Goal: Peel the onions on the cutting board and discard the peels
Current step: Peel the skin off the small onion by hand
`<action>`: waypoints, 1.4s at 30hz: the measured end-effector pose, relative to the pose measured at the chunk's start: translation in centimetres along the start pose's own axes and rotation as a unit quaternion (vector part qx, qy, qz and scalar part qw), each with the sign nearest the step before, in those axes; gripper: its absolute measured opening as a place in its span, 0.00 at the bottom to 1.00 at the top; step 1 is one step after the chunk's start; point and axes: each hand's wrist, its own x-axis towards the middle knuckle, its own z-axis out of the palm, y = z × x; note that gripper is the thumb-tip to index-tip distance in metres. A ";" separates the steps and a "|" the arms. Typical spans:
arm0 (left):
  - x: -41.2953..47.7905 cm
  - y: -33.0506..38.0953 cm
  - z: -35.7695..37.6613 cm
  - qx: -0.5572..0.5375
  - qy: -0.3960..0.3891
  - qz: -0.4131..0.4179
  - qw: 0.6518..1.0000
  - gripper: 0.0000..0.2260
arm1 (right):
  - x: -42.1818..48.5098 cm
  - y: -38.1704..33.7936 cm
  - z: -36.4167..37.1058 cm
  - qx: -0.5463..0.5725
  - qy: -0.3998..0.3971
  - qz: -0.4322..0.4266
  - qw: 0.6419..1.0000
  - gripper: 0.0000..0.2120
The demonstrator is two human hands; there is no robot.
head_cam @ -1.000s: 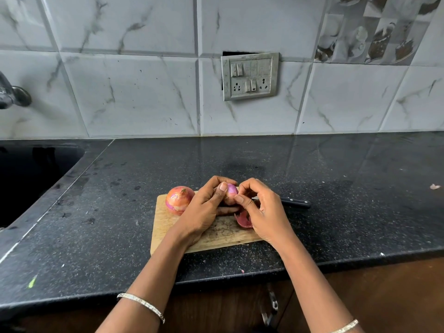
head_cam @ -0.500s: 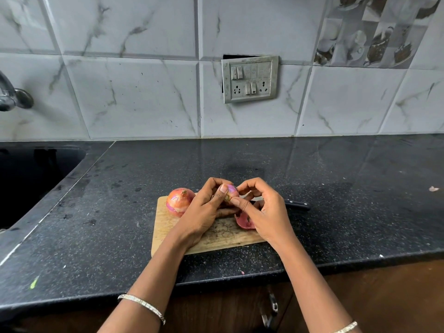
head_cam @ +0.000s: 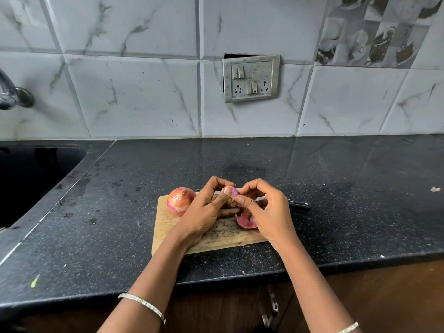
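A black speckled stone desk (head_cam: 336, 179) runs along a wall of white marble-veined tiles (head_cam: 134, 97). A grey metal switch and socket plate (head_cam: 251, 78) hangs slightly crooked on the wall, with a dark gap showing above its top left corner. At the upper right, grey patterned tiles printed with cups and dishes (head_cam: 374, 32). At the far left, a chrome tap (head_cam: 12, 92) juts out above a dark recessed sink (head_cam: 31, 174). A black-handled knife (head_cam: 299, 204) lies on the desk. A small pale scrap (head_cam: 434, 189) sits near the right edge, a green fleck (head_cam: 34, 281) near the front left. Brown wooden cabinet fronts (head_cam: 384, 296) show below
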 end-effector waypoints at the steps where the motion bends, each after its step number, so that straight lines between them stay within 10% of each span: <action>1: 0.0 0.0 0.0 0.001 -0.001 0.000 1.000 0.11 | 0.0 0.1 0.0 -0.007 -0.002 -0.001 1.000 0.04; 42: 0.1 0.1 0.0 -0.019 0.015 -0.032 0.999 0.10 | -0.1 0.4 0.0 -0.067 -0.017 0.002 0.998 0.09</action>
